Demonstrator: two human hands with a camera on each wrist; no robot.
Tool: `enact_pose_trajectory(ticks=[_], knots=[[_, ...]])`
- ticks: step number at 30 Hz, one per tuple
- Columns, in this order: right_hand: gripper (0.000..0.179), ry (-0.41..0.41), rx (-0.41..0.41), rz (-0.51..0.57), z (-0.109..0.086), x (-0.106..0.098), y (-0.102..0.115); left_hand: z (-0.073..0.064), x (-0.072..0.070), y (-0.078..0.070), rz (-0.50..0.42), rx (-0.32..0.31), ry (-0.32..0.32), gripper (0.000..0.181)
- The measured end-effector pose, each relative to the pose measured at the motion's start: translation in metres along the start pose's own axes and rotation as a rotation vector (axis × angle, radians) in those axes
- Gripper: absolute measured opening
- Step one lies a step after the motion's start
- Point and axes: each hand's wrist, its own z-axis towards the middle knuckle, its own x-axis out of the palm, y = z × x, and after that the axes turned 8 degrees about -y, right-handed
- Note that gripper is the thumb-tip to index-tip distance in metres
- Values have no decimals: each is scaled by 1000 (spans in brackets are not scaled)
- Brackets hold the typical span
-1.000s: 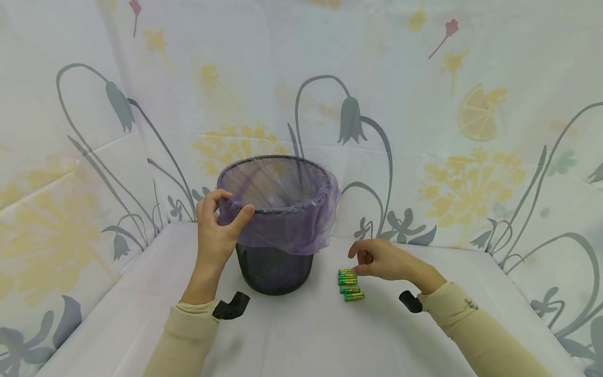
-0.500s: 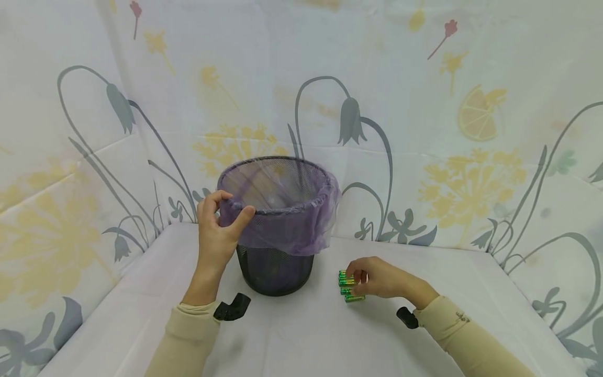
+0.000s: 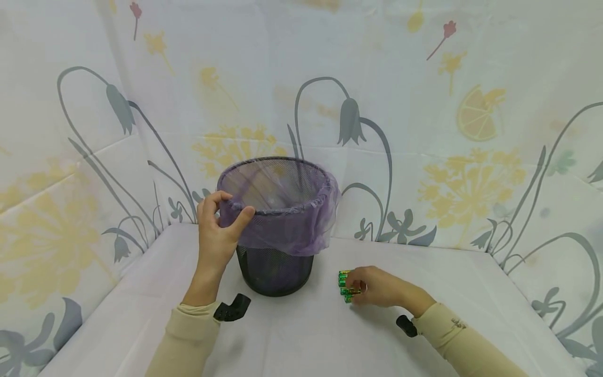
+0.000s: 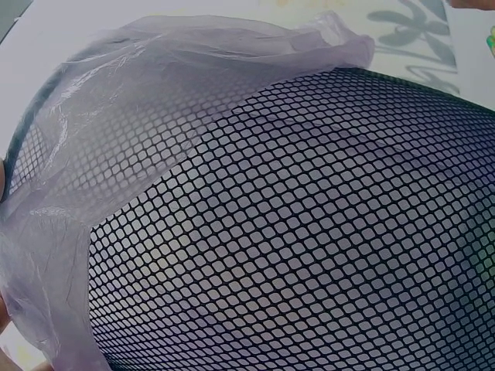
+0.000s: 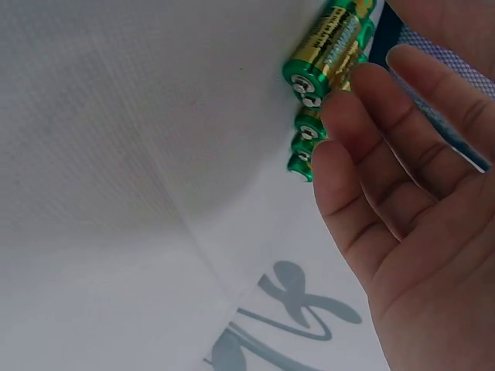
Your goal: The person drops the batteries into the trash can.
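My left hand (image 3: 219,230) grips the near-left rim of a black mesh wastebasket (image 3: 275,272), thumb outside and fingers over the edge. A translucent purple bin bag (image 3: 282,233) lines it and folds down over the rim. In the left wrist view the mesh wall (image 4: 286,209) fills most of the frame, with the bag (image 4: 147,100) draped over it. To the right, my right hand (image 3: 379,287) is low over a row of several green-and-gold batteries (image 3: 344,283), partly covering them. The right wrist view shows its fingers loosely bent beside the batteries (image 5: 321,50), nothing pinched.
A white cloth (image 3: 301,335) covers the table, and a floral-printed curtain (image 3: 405,157) rises behind it and along both sides. Black camera mounts (image 3: 232,307) sit at both wrists.
My right hand has come toward me, from the far end of the battery row to its near end. The left hand and the wastebasket have stayed put.
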Motion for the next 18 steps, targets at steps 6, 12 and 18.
enact_pose_trajectory(ticks=[6,12,18], knots=[[22,24,-4,-17,-1,1,1,0,1,2,-24,22,-9,41],[22,41,23,-23,-3,2,2,0,0,2,-16,4,-7,42],[22,56,42,5,-4,4,0,0,1,0,-5,12,-9,42]])
